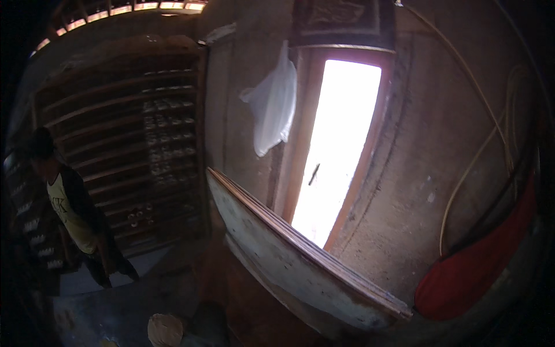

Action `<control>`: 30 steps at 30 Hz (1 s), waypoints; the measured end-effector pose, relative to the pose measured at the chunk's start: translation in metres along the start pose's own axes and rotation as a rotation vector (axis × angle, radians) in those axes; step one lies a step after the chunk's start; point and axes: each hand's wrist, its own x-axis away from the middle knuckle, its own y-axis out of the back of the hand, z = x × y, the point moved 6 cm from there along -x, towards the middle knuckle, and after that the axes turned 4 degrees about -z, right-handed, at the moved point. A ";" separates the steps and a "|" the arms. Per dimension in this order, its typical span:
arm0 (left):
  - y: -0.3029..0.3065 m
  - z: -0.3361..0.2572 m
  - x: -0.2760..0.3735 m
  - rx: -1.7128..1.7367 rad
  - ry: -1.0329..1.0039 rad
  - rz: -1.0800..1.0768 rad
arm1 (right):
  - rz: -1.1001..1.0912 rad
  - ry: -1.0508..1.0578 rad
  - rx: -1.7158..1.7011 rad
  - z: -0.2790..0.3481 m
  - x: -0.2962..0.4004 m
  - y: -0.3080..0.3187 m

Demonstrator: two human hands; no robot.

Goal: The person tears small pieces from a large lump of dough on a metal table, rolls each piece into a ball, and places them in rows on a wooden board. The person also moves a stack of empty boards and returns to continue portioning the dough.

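A dim, blurred brown shape like a forearm [213, 269] rises from a dark, sleeve-like patch at the bottom. It reaches toward the left end of a stack of thin flat boards [299, 269]. This may be my left hand, but its fingers are lost in shadow, and I cannot tell whether it touches the boards. My right hand is out of view. The boards stand on edge, slanting down to the right, with a pale, stained face toward me. Low in the picture, left of the dark patch, is a pale round lump [164, 330].
Another person [71, 208] stands at left before a tall slatted rack [117, 160] holding small pale pieces. A bright doorway or window opening [342, 143] lies behind the boards. A white plastic bag [275, 108] hangs beside it. At right are a red object [472, 269] and a yellowish hose or cable [455, 191].
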 end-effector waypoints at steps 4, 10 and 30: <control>0.009 -0.013 -0.029 -0.403 -0.055 -0.003 | -0.073 0.017 0.007 0.001 0.012 0.024; 0.022 0.013 -0.034 -0.990 0.249 -0.009 | -0.134 -0.145 0.014 -0.036 0.052 0.022; 0.076 -0.240 0.207 -0.417 -0.304 -0.087 | -0.231 -0.448 -0.043 0.034 0.115 -0.025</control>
